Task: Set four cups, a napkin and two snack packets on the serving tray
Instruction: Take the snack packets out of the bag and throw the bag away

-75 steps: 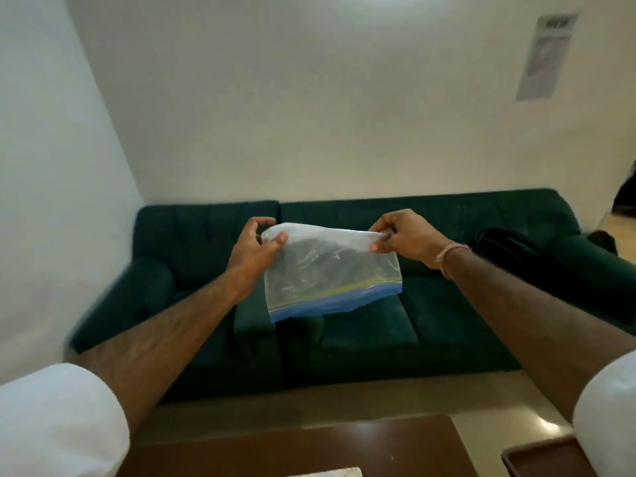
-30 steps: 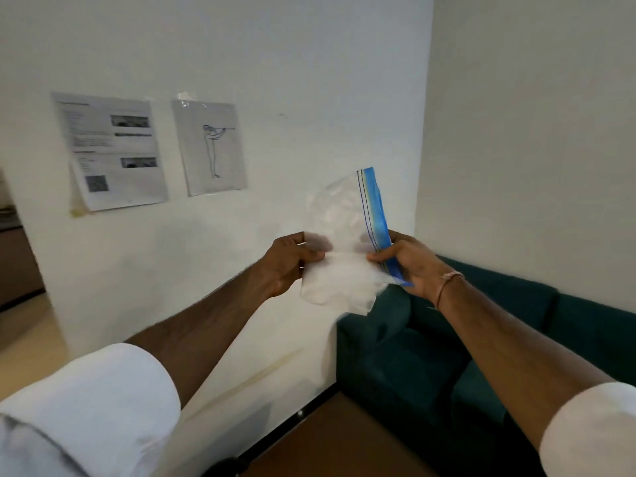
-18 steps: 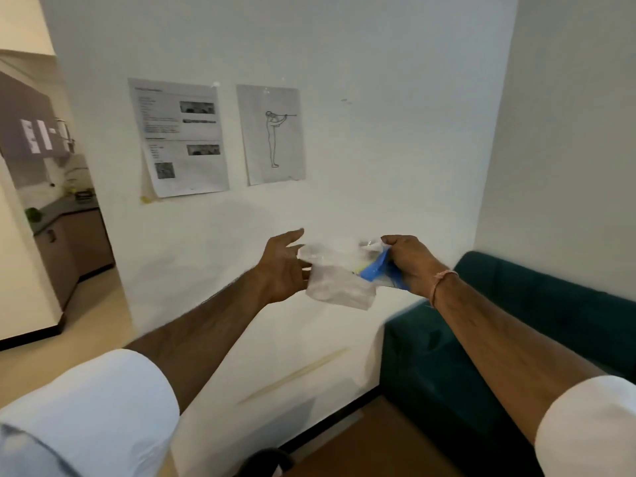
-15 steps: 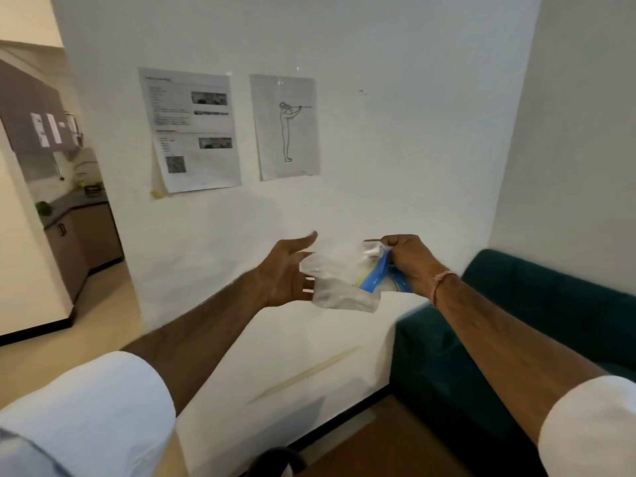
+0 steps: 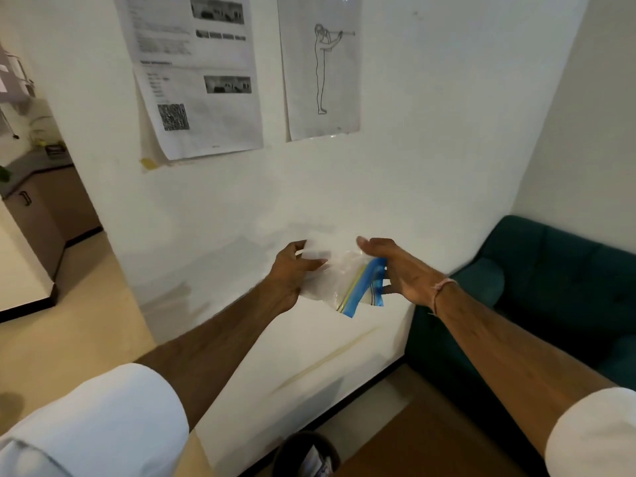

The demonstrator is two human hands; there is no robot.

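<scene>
A clear plastic zip bag (image 5: 339,281) with a blue and yellow seal strip is crumpled between my two hands, held up in front of a white wall. My left hand (image 5: 292,270) pinches the bag's left side with thumb and fingers. My right hand (image 5: 395,270) presses against the blue strip on the right, palm turned inward and fingers mostly straight. No cups, napkin, snack packets or serving tray are in view.
A dark green sofa (image 5: 550,280) stands at the right. A brown table (image 5: 433,442) lies below it. A black bin (image 5: 306,456) sits at the bottom by the wall. Two paper sheets (image 5: 206,80) hang on the wall. A doorway to a kitchen counter (image 5: 38,204) opens at left.
The view has swung left from the sofa to the wall and closer to it. The flat bag has been folded and crumpled into a smaller bundle between both hands.
</scene>
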